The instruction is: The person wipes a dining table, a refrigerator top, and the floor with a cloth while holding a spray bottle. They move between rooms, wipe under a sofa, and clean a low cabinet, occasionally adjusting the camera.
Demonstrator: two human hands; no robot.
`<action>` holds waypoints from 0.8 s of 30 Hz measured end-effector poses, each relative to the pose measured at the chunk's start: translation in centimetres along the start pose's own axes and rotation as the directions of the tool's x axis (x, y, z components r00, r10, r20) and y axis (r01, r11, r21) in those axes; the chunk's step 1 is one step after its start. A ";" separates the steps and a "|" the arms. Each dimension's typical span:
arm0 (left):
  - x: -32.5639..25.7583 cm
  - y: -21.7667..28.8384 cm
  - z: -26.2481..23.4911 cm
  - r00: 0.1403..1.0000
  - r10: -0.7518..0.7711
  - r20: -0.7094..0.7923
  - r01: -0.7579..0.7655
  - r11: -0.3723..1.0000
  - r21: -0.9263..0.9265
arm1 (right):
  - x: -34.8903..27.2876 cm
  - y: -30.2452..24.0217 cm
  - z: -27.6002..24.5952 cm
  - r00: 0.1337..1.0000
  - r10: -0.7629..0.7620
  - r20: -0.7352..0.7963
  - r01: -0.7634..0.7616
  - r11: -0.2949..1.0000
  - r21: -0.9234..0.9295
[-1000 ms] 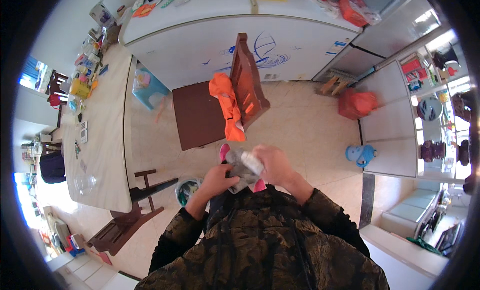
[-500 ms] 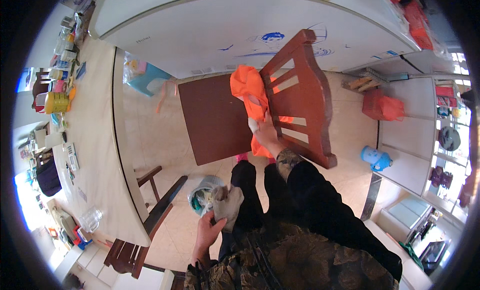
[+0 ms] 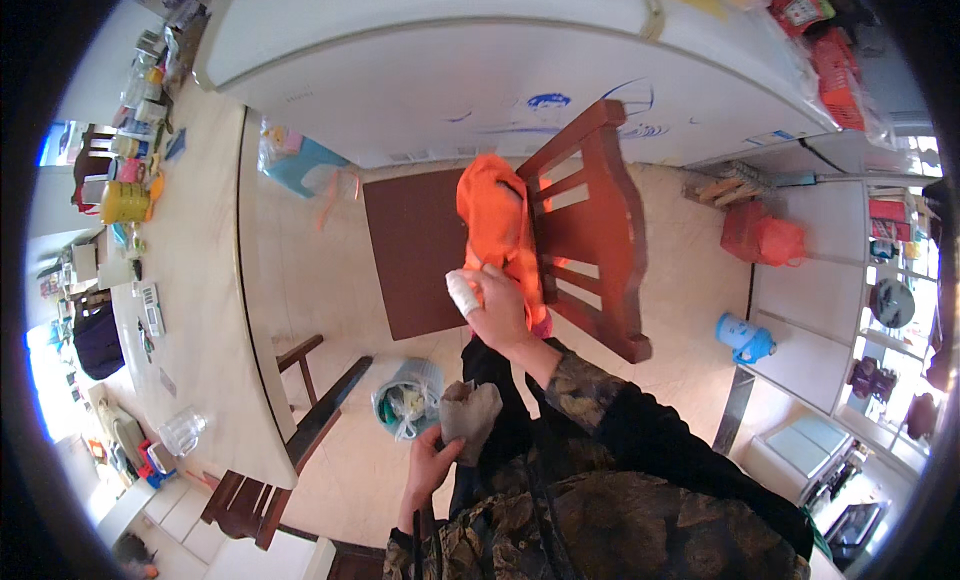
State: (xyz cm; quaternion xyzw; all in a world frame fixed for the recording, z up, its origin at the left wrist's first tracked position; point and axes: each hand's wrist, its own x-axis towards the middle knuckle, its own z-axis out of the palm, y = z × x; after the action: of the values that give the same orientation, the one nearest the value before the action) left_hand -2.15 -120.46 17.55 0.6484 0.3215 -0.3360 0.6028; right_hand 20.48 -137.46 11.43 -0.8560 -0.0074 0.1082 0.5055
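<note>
My right hand (image 3: 497, 310) is raised over the seat of a dark wooden chair (image 3: 585, 225) and is closed on a small white roll (image 3: 462, 293), right beside an orange cloth (image 3: 498, 225) draped over the chair. My left hand (image 3: 432, 465) is low, near my body, gripping a crumpled brown-grey wad of paper (image 3: 470, 415). Just left of that wad a small bin lined with a plastic bag (image 3: 405, 400) stands on the floor, holding scraps.
A long pale table (image 3: 190, 280) with cups, boxes and a yellow container runs down the left; stools stick out beneath it. A white counter (image 3: 520, 50) spans the top. A red bag (image 3: 765, 235) and blue jug (image 3: 745, 338) sit on the floor at right.
My right hand has risen from behind the chair and now shows the white roll by the orange cloth. My left hand has lifted the wad to the right of the bin.
</note>
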 end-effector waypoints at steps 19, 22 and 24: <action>-3.0 12.3 -0.1 0.919 0.390 0.064 -0.393 0.889 0.236 | -2.3 -25.9 -37.0 0.847 -0.531 -0.022 0.045 0.032 0.998; -2.7 12.9 0.3 0.899 0.431 0.077 -0.437 0.869 0.232 | -0.8 -28.8 -39.7 0.775 -0.631 -0.025 0.117 0.106 0.987; -2.5 13.0 0.5 0.892 0.439 0.103 -0.451 0.868 0.209 | -0.1 -28.2 -42.0 0.871 -0.476 -0.121 0.230 0.178 0.957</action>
State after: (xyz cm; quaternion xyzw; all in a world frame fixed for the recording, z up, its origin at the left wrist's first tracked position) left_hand 7.10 -121.89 26.91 0.7606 0.1072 -0.2391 0.5940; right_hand 31.22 -159.96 55.43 -0.3363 -0.1917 0.0574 0.9202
